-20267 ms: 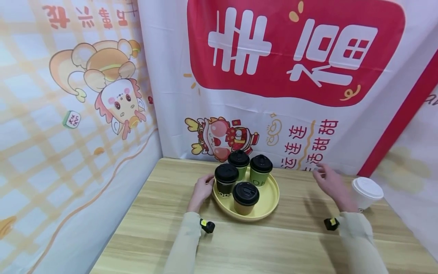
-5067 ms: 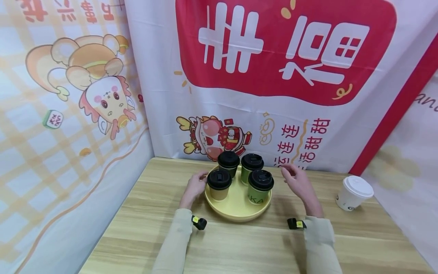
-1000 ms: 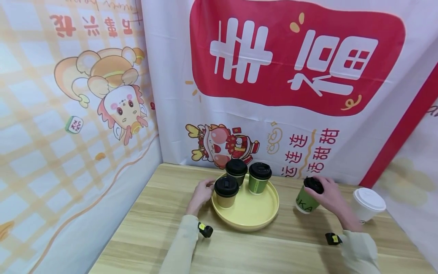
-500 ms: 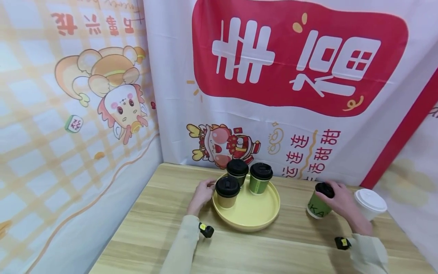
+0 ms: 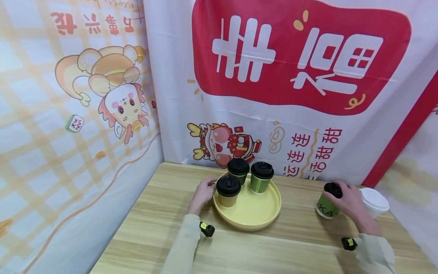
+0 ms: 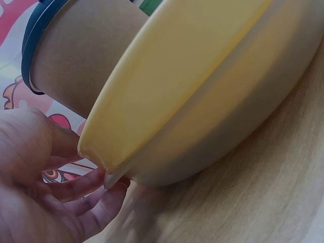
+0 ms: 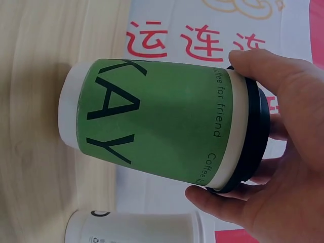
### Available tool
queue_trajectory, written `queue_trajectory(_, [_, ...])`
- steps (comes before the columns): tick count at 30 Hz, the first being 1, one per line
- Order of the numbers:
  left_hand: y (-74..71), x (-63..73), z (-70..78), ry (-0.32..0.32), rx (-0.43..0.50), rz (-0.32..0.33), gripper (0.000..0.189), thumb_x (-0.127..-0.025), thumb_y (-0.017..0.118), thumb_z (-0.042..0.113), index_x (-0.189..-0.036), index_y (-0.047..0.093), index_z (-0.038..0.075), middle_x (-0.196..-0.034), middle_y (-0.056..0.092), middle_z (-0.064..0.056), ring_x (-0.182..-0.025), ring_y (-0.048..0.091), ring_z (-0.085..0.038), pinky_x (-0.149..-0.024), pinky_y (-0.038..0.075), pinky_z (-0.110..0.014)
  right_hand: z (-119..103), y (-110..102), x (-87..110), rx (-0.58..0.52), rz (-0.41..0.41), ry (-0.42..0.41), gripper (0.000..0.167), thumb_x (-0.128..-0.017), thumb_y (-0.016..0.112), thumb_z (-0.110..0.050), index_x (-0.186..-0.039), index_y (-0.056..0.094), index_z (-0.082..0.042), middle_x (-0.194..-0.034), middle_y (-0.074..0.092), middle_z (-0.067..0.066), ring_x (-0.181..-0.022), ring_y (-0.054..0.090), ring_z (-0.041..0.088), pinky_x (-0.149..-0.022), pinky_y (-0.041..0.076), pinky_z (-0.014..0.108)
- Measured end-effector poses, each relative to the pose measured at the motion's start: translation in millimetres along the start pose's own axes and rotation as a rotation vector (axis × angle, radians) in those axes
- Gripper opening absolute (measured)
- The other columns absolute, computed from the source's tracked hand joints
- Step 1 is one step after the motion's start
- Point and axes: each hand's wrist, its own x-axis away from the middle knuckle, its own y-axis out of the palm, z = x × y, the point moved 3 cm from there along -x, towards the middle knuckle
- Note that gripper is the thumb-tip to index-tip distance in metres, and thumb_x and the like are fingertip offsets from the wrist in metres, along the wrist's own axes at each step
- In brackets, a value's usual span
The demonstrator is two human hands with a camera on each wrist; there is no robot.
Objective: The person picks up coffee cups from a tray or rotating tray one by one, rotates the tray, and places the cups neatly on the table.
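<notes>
In the head view my right hand [image 5: 349, 201] grips a green paper coffee cup [image 5: 326, 205] by its black lid, right of the tray. The right wrist view shows thumb and fingers round the lid [image 7: 255, 129] and "KAY" on the green sleeve. A white-lidded cup [image 5: 374, 201] stands just beyond, partly behind that hand. My left hand [image 5: 204, 191] holds the left rim of a round yellow tray [image 5: 253, 217], its fingers curled at the edge in the left wrist view. On the tray stand a brown cup [image 5: 227, 200], a dark cup [image 5: 243, 179] and another green cup [image 5: 259, 185], all black-lidded.
A wooden table [image 5: 253, 251] carries everything. A white cloth with a red print [image 5: 301, 49] hangs along its back edge, and a checked cloth [image 5: 68, 125] hangs at the left.
The green lettered cup, on the tray about five seconds ago, is now in my right hand and has travelled right toward the white cup. My left hand stays at the tray rim.
</notes>
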Motion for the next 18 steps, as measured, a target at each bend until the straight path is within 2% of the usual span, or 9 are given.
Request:
queue_trajectory(11, [0.8, -0.8, 0.4, 0.016, 0.017, 0.003, 0.031, -0.098, 0.056, 0.011, -0.127, 0.063, 0.005, -0.116, 0.069, -0.018, -0.11, 0.063, -0.03, -0.094, 0.051, -0.043, 12.6, 2.3, 0.4, 0.022, -0.018, 0.019, 0.066, -0.087, 0.07, -0.039, -0.127, 0.049, 0.009, -0.121, 0.046, 0.046, -0.104, 0.044, 0.062, -0.084, 0.037, 0.07])
queue_trajectory(18, [0.8, -0.1, 0.7, 0.004, 0.021, 0.01, 0.03, -0.098, 0.056, 0.013, -0.126, 0.064, 0.008, -0.116, 0.069, -0.017, -0.111, 0.063, -0.03, -0.096, 0.05, -0.043, 15.6, 3.9, 0.5, 0.024, -0.009, 0.024, 0.066, -0.087, 0.071, -0.038, -0.127, 0.048, 0.008, -0.12, 0.043, 0.047, -0.103, 0.042, 0.063, -0.082, 0.036, 0.07])
